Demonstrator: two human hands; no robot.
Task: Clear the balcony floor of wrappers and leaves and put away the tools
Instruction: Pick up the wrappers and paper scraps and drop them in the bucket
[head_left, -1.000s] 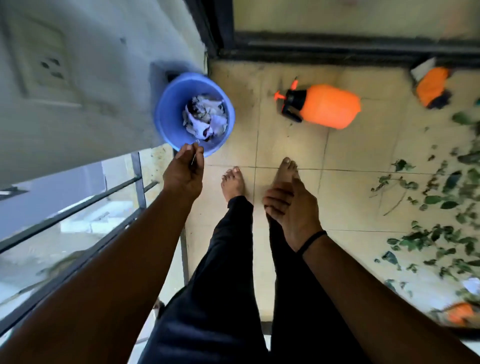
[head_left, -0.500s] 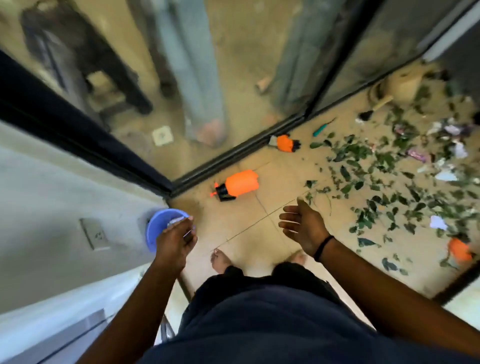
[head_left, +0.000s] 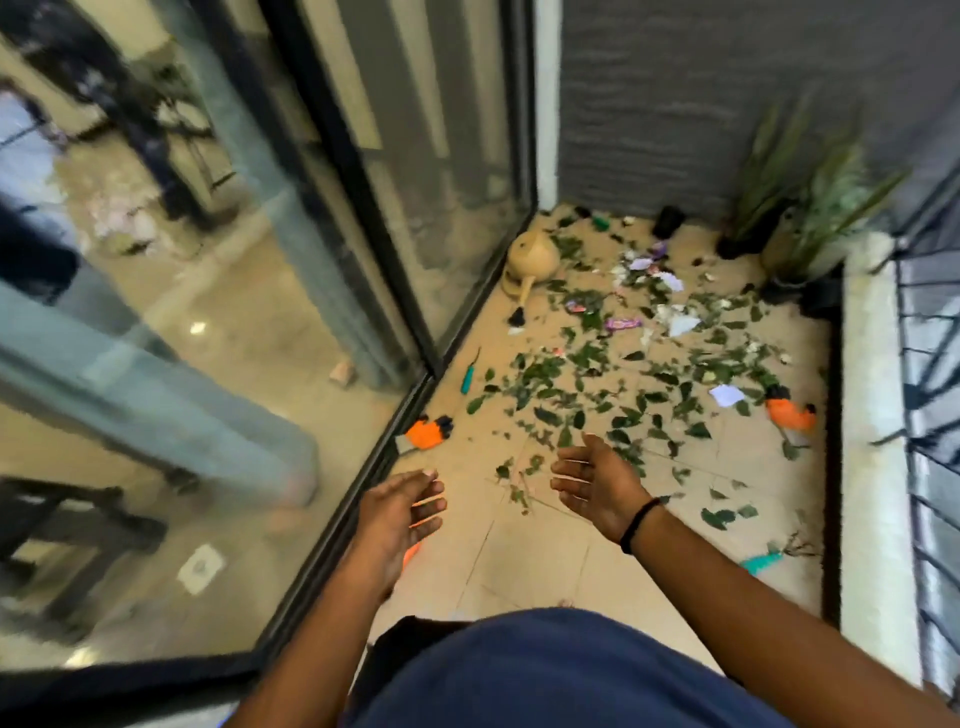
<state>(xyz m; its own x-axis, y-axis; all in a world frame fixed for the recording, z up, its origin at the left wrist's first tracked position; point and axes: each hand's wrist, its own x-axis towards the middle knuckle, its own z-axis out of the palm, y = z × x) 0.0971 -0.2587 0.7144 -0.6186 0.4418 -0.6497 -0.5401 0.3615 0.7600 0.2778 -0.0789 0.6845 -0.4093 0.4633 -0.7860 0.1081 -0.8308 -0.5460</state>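
Green leaves (head_left: 613, 395) lie scattered over the tiled balcony floor ahead, mixed with white paper scraps (head_left: 727, 395) and a purple wrapper (head_left: 621, 323). Tools lie among them: a teal-handled tool (head_left: 469, 375) by the glass door, an orange tool (head_left: 427, 432) near the door track, an orange tool (head_left: 789, 413) at the right, and a teal tool (head_left: 761, 561) near the right wall. My left hand (head_left: 400, 512) and my right hand (head_left: 597, 480) hover in front of me, both empty with fingers relaxed and spread. An orange object peeks out under my left hand.
A sliding glass door (head_left: 332, 291) runs along the left. A beige watering can (head_left: 530, 260) lies at the far end by the door. Potted plants (head_left: 800, 208) stand in the far right corner. A low white ledge (head_left: 872, 441) with a railing borders the right side.
My view has swung from the blue bucket in the corner toward the littered far end. The left hand has left the bucket and both hands are now raised, empty, in front.
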